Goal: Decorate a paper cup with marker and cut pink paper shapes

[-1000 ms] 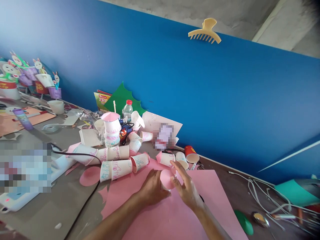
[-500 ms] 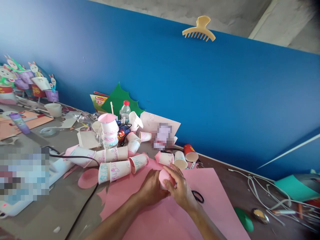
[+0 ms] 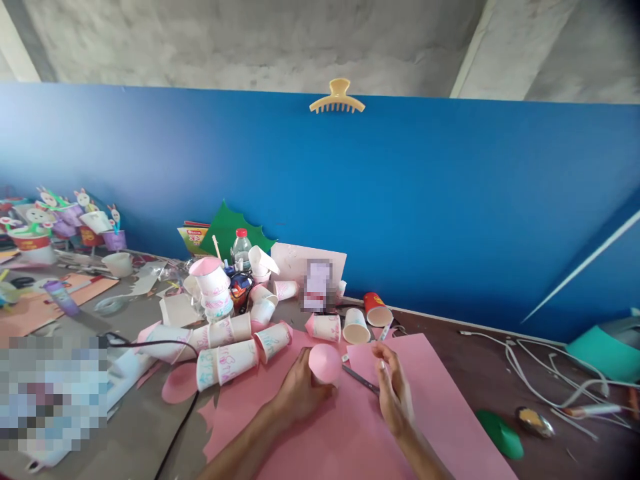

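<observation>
My left hand (image 3: 300, 395) is wrapped round a white paper cup with a pink cone top (image 3: 325, 363), holding it over the pink paper sheet (image 3: 350, 440). My right hand (image 3: 394, 390) is away from the cup, its fingers loosely bent and apart. Beneath that hand lies a pair of scissors (image 3: 361, 380); the dark blades point toward the cup and the handles are hidden by the hand. Several decorated paper cups (image 3: 239, 360) lie on their sides beyond my left hand. A pink paper disc (image 3: 180, 383) rests beside them.
Stacked cups (image 3: 209, 287) and a red-capped bottle (image 3: 241, 248) stand at the back. A red cup (image 3: 377, 309) leans near the blue partition (image 3: 425, 200). A black cable (image 3: 175, 427) crosses the left side; white cords (image 3: 530, 380) and a green cone (image 3: 500, 433) lie right.
My right hand has let go of the pink cone top and moved right, over the scissors. The left hand still holds the cup. The view has levelled and tilted upward.
</observation>
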`<move>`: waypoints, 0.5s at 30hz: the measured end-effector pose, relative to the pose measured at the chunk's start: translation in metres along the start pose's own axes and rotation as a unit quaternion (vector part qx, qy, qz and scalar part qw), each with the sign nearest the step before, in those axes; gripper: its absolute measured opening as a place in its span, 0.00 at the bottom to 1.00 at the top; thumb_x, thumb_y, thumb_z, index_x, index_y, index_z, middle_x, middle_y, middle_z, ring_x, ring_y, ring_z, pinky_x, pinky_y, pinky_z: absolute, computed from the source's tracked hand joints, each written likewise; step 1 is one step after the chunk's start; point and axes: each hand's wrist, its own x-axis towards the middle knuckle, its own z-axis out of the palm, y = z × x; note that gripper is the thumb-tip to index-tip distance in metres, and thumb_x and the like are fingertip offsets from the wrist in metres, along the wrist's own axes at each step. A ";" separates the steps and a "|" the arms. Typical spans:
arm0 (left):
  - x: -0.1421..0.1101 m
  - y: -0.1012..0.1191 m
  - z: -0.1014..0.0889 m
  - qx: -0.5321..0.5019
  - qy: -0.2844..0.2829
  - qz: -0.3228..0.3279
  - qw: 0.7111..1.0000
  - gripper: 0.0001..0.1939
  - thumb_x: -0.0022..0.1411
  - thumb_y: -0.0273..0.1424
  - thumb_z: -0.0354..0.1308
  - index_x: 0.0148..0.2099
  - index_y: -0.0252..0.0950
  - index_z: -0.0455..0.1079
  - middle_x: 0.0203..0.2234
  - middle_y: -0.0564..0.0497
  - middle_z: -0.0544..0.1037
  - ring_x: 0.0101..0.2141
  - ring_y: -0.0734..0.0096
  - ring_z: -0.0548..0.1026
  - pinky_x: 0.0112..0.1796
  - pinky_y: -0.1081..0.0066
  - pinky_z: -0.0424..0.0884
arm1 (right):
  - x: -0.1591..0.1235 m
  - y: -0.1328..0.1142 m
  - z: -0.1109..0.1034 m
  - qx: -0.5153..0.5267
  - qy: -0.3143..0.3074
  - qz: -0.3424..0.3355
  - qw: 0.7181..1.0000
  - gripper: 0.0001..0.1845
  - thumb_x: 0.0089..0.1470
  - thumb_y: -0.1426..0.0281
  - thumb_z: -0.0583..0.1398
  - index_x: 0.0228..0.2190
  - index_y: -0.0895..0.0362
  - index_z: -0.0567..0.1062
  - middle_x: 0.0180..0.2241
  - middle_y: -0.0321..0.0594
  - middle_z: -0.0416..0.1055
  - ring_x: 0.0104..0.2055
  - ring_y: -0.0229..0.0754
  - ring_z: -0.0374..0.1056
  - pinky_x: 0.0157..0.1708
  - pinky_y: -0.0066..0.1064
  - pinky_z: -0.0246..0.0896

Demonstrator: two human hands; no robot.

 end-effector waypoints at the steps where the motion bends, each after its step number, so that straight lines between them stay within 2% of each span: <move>1: 0.001 0.000 0.000 0.010 0.007 0.001 1.000 0.21 0.42 0.26 0.64 0.42 0.36 0.67 0.39 0.46 0.73 0.38 0.60 0.70 0.39 0.63 0.67 | -0.001 0.005 0.000 -0.009 0.008 -0.004 1.000 0.24 0.61 0.53 0.47 0.49 0.56 0.66 0.44 0.50 0.71 0.48 0.53 0.68 0.46 0.47 0.66; 5: 0.005 -0.002 0.001 0.014 0.034 -0.006 0.999 0.22 0.42 0.27 0.64 0.43 0.35 0.66 0.39 0.45 0.73 0.39 0.57 0.71 0.40 0.61 0.68 | -0.004 0.011 0.003 -0.045 0.035 -0.075 0.996 0.20 0.63 0.57 0.47 0.49 0.56 0.64 0.42 0.49 0.71 0.45 0.52 0.68 0.43 0.47 0.66; 10: 0.009 0.000 -0.001 0.024 0.045 -0.007 0.999 0.24 0.44 0.32 0.65 0.45 0.34 0.64 0.40 0.41 0.74 0.42 0.52 0.72 0.42 0.58 0.67 | -0.005 -0.002 0.007 -0.109 0.044 -0.185 0.976 0.16 0.64 0.63 0.48 0.48 0.57 0.65 0.40 0.50 0.71 0.41 0.51 0.68 0.41 0.49 0.64; 15: 0.012 0.008 -0.004 0.046 0.052 -0.003 0.998 0.27 0.43 0.33 0.66 0.47 0.34 0.65 0.42 0.39 0.75 0.44 0.47 0.72 0.45 0.55 0.66 | -0.003 -0.010 0.007 -0.145 0.041 -0.227 0.962 0.16 0.64 0.65 0.48 0.49 0.60 0.65 0.39 0.51 0.72 0.41 0.53 0.67 0.44 0.54 0.61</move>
